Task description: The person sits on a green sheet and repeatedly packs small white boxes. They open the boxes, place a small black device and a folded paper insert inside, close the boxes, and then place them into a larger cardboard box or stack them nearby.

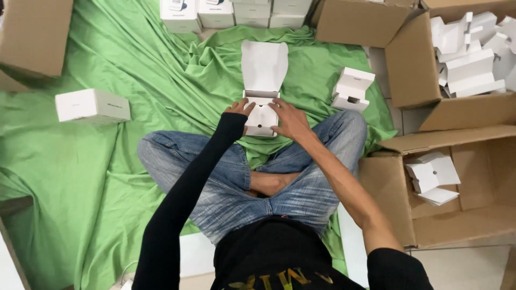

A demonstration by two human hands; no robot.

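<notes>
I sit cross-legged in blue jeans on a green cloth (134, 64). In front of my knees stands a small white carton box (261, 115) with its lid flap (263, 64) open and raised away from me. My left hand (240, 109), in a black sleeve, holds the box's left side. Against its right side and front lies my right hand (290, 119), bare-armed, fingers spread on it. A white insert sits inside the box.
A closed white box (91, 106) lies at left, an open one (352, 88) at right. Several white boxes (236, 13) line the far edge. Brown cardboard cartons (473, 107) at right hold white inserts (473, 53) and folded pieces (432, 174). Another carton (35, 35) sits far left.
</notes>
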